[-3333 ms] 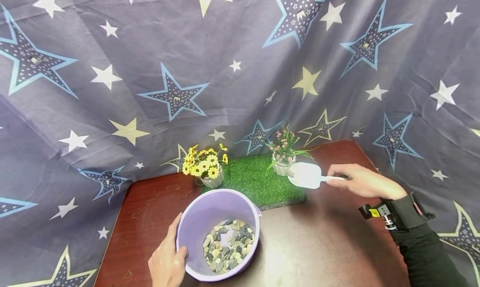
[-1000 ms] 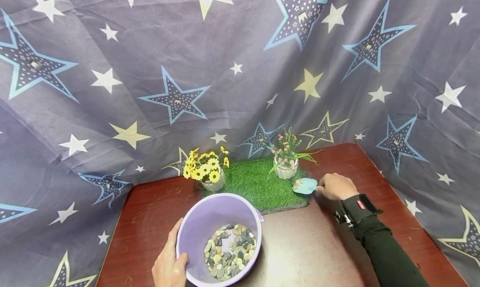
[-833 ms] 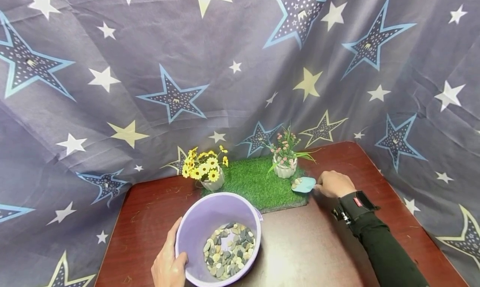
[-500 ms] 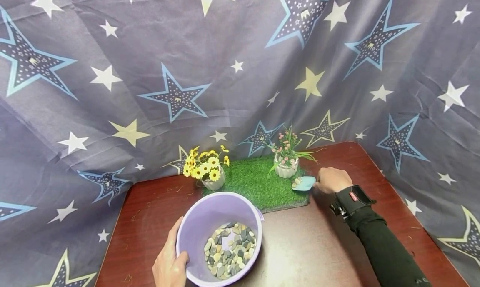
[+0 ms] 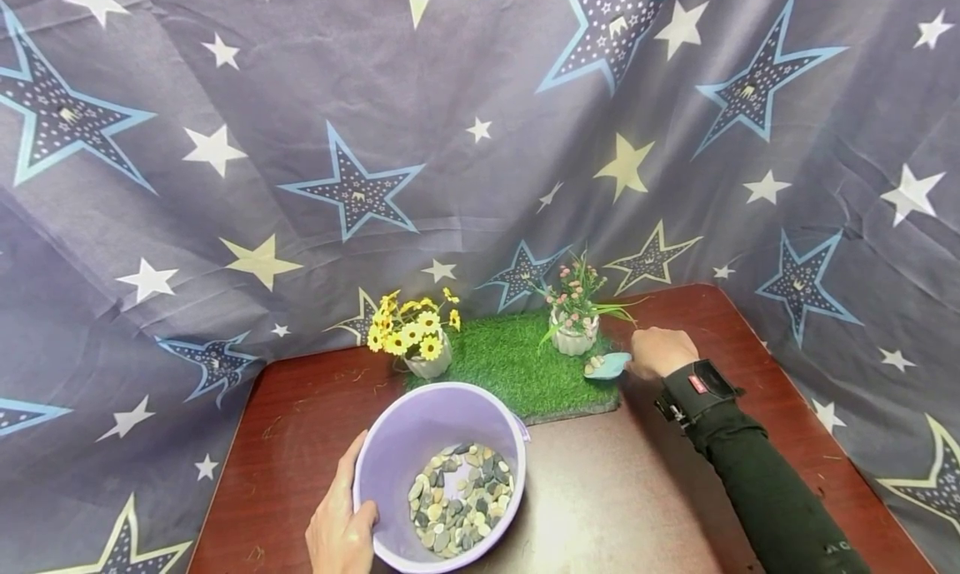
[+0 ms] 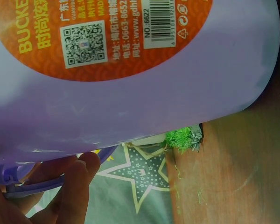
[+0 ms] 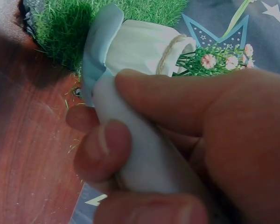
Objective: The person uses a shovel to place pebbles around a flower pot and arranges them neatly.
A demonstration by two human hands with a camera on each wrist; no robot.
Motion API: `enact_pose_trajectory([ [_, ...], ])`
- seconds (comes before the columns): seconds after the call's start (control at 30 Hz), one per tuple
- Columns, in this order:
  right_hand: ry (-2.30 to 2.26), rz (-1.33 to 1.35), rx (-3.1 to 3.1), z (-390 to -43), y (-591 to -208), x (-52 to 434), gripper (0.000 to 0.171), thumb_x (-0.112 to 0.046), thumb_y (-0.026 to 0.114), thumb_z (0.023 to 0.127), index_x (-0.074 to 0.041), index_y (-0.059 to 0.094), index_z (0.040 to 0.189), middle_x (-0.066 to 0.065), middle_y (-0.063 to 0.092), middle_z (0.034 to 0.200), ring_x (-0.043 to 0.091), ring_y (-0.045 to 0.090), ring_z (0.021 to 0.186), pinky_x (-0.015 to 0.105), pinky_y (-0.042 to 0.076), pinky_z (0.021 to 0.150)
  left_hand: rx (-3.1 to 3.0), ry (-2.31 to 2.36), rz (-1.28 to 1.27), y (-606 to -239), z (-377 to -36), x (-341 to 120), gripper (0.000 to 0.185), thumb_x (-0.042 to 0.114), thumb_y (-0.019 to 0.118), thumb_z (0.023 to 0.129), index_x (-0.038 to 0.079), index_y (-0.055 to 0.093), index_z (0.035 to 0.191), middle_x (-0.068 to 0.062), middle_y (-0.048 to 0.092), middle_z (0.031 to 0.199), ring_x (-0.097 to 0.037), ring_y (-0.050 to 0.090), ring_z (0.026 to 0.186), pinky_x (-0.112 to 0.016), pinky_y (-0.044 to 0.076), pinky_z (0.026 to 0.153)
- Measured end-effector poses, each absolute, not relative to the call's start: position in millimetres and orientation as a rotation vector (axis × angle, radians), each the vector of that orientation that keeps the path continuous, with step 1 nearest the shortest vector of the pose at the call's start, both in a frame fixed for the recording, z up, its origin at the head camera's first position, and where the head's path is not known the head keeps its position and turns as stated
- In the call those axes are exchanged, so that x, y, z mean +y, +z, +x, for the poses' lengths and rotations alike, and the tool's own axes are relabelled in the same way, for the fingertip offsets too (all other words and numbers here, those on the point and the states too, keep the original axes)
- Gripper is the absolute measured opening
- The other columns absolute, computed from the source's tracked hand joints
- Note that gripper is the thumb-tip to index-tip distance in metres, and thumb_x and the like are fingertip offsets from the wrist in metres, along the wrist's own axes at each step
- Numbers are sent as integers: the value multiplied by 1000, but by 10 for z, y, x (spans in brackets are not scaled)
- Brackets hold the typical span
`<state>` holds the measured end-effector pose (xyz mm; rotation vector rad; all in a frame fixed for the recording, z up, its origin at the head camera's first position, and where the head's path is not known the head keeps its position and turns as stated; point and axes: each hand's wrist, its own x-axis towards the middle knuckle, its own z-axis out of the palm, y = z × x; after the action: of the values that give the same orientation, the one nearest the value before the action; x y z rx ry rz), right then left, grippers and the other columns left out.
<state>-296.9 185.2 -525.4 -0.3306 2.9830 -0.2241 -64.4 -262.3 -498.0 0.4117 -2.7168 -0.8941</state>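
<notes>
Two flower pots on one grass mat (image 5: 510, 366), one purple bucket (image 5: 420, 428) of pebbles (image 5: 459, 497), one pale-blue scoop (image 5: 609, 365). Scoop lies just left of right hand (image 5: 658, 351), carrying a few pebbles beside the pink-flower pot (image 5: 572, 339); fingers curled tight round its handle. Left hand (image 5: 339, 531) grips bucket rim, thumb hooked inside, on the tabletop (image 5: 637, 491).

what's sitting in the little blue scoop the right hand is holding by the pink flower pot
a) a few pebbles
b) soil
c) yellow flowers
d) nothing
a: in the head view the scoop, gripped by the right hand on the grass mat beside the pink flower pot, carries a few small pebbles like those in the purple bucket.
</notes>
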Motion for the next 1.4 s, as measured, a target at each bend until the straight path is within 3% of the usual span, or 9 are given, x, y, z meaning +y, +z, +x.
enact_pose_trajectory([
  [0.1,-168,-300,2888,-2761,-4732,1697,28,-31,66,95,-7,73,84,7,67,75,25,59,69,48,51,63,-2717,-895,411,-4983,-645,-2627,91,6,60,72,38,45,156,-6,64,143,-31,68,95,-41,43,69],
  [0.2,-177,-253,2854,-2704,-4600,1642,30,-31,65,95,-12,67,72,-1,55,64,20,50,63,42,47,58,-2723,-897,416,-4984,-649,-2629,90,6,60,73,38,45,156,-6,64,143,-32,69,96,-41,43,70],
  [0.3,-165,-260,2827,-2688,-4569,1630,33,-30,67,95,-15,59,67,-2,47,63,19,47,61,39,43,56,-2734,-900,421,-4984,-656,-2632,90,6,60,74,37,44,157,-7,63,144,-33,70,99,-41,43,70],
  [0.37,-145,-281,2821,-2698,-4575,1632,31,-30,68,94,-13,61,69,1,53,67,20,52,63,41,46,57,-2738,-906,425,-4984,-659,-2633,91,6,60,74,38,43,157,-7,64,144,-33,70,100,-41,43,71],
  [0.53,-107,-300,2821,-2726,-4599,1636,26,-30,70,93,-4,72,92,15,71,92,29,67,78,52,54,66,-2745,-919,430,-4975,-662,-2642,91,6,60,74,38,42,157,-9,65,142,-34,69,100,-41,43,70],
  [0.77,-144,-229,2790,-2740,-4669,1669,30,-33,67,95,-13,63,72,3,56,70,22,52,66,42,45,59,-2763,-932,437,-4965,-662,-2639,92,6,60,74,38,41,158,-9,63,144,-34,69,100,-41,43,70],
  [1.0,-101,-280,2754,-2761,-4669,1687,27,-33,69,94,-6,74,90,15,73,97,29,68,83,56,55,73,-2747,-918,437,-4969,-653,-2641,92,7,60,74,40,41,158,-7,63,144,-34,69,99,-42,44,72],
  [1.23,-156,-259,2856,-2754,-4650,1628,27,-31,69,92,-12,67,73,2,60,71,21,54,66,45,49,59,-2738,-922,429,-4971,-653,-2636,92,6,60,73,39,43,157,-8,63,144,-33,69,97,-42,44,71],
  [1.4,-229,-216,2910,-2732,-4634,1633,23,-29,68,91,-12,71,75,-2,58,64,18,49,61,40,45,54,-2727,-917,427,-4977,-651,-2624,91,6,60,73,38,44,157,-7,64,143,-32,68,95,-40,43,69],
])
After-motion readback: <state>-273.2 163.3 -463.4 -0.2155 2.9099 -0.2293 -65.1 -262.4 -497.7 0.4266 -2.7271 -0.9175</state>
